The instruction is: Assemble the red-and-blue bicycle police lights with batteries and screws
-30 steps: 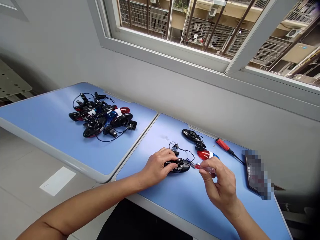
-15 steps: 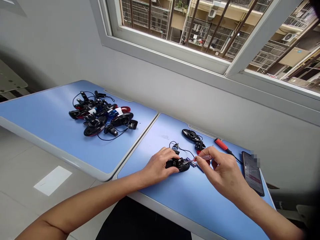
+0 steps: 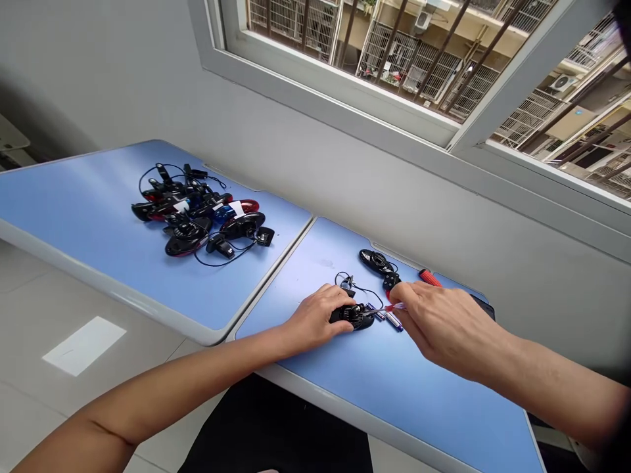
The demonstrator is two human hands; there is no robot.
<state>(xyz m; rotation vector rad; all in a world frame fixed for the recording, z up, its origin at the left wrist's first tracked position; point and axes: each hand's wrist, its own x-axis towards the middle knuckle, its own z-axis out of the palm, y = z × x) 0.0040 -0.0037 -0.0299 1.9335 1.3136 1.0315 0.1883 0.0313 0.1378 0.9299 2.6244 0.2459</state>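
Note:
My left hand [image 3: 318,320] grips the left end of a black oval device [image 3: 362,322] lying on the blue table, with thumb and fingers on either side of it. My right hand [image 3: 438,322] is closed around the pinkish clear handle of a small screwdriver [image 3: 394,307]. The screwdriver's thin shaft points left, and its tip is at the inside of the device. Small batteries [image 3: 394,321] lie between the device and my right hand. A thin black cable [image 3: 367,290] curves behind the device.
Another black device [image 3: 375,261] and a red-handled tool [image 3: 429,278] lie farther back. A phone [image 3: 486,307] is mostly hidden behind my right hand. On the left blue table [image 3: 98,223] sits a pile of black, red and blue devices [image 3: 197,217] with cables.
My right hand has turned over, its back now facing up, and it covers more of the red-handled tool and the phone. The camera view has shifted slightly. My left hand keeps its grip.

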